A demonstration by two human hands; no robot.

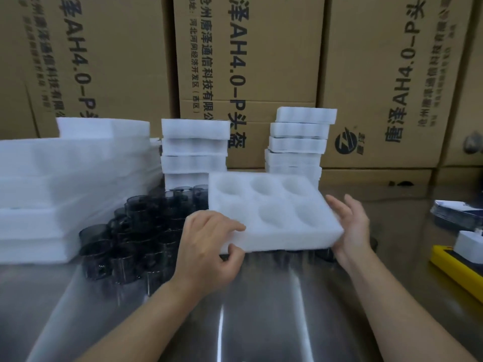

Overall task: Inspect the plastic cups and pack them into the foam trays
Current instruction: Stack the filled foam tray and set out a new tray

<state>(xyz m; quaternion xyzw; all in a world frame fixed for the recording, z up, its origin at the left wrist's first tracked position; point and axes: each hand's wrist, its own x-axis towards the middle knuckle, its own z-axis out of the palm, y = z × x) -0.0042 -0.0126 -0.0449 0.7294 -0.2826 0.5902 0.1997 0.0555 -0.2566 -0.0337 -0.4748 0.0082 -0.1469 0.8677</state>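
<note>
A white foam tray point(282, 241) with six round pockets, all of them empty, is held over the middle of the desk point(261, 314), its near edge a little lower than its far edge. The left hand point(209, 246) grips the tray's near left corner, with the forefinger laid on top and the thumb curled against the near wall. The right hand point(352, 231) is at the tray's right side, its fingers fairly straight and laid against that edge, not curled round it.

Dark shapes show under the tray's near edge; they look like cups, but I cannot tell for sure. A heap of dark, see-through plastic cups point(136, 231) lies left of the tray, running back toward the far edge of the desk.

Along the far edge stand two stacks of foam trays point(193, 150) point(298, 142), and at the left edge is a broader pile of foam slabs point(39, 192). Behind the desk stand cardboard boxes point(248, 61) printed in black. At the right edge lies a yellow case point(454, 270) with a small white block on it.
</note>
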